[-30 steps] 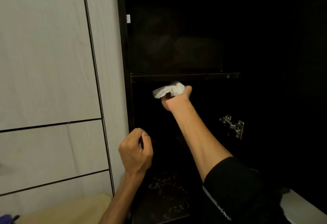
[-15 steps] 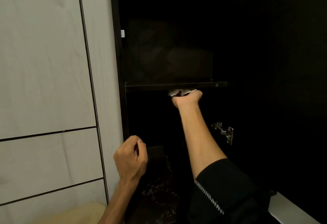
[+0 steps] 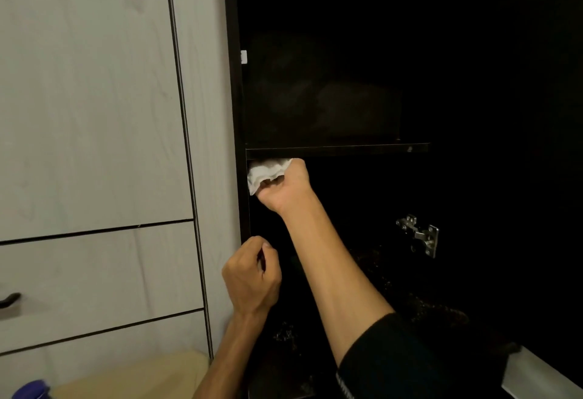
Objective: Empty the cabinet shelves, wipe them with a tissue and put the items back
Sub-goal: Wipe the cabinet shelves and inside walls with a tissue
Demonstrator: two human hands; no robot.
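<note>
A dark open cabinet fills the middle and right of the head view, and its shelves look bare. My right hand (image 3: 285, 185) is raised under the middle shelf (image 3: 337, 150) and grips a crumpled white tissue (image 3: 265, 171). The tissue presses against the shelf's underside at its left end, touching the cabinet's left wall (image 3: 235, 114). My left hand (image 3: 252, 275) hangs lower, in front of the cabinet's left edge, curled into a loose fist with nothing visible in it.
Pale wood-grain panels (image 3: 94, 114) with a dark drawer handle (image 3: 9, 299) stand to the left. A metal door hinge (image 3: 419, 234) sits on the cabinet's right side. A beige surface (image 3: 132, 376) and a blue-purple object (image 3: 31, 390) lie at bottom left.
My right hand slid the tissue from the middle of the shelf's underside leftward to the cabinet's left wall. The left hand stayed curled in about the same place.
</note>
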